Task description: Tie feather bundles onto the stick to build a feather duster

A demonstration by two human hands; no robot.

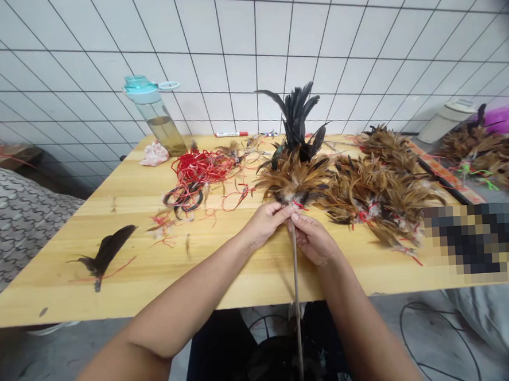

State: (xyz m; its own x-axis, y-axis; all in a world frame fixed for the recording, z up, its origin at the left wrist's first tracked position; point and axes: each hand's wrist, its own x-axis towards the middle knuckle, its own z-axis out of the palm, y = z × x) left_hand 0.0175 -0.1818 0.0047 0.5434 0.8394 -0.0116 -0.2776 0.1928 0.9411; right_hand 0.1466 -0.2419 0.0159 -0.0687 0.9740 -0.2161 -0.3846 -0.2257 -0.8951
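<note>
A feather duster (294, 173) points away from me over the table, with black plumes at its tip and brown feathers fanned below them. Its thin stick (297, 303) runs back past the table edge toward my lap. My left hand (267, 223) pinches the feather base from the left, beside a bit of red string (297, 204). Closed around the top of the stick, my right hand (315, 238) meets the left at the fingertips. Part of the right fingers is hidden behind the stick.
Brown feather bundles (379, 191) lie to the right. Tangled red string (201, 171) and black rings (182, 200) lie left of centre. A water bottle (159, 118) stands at the back, near a marker (231, 134). A black feather bundle (105, 254) rests at left.
</note>
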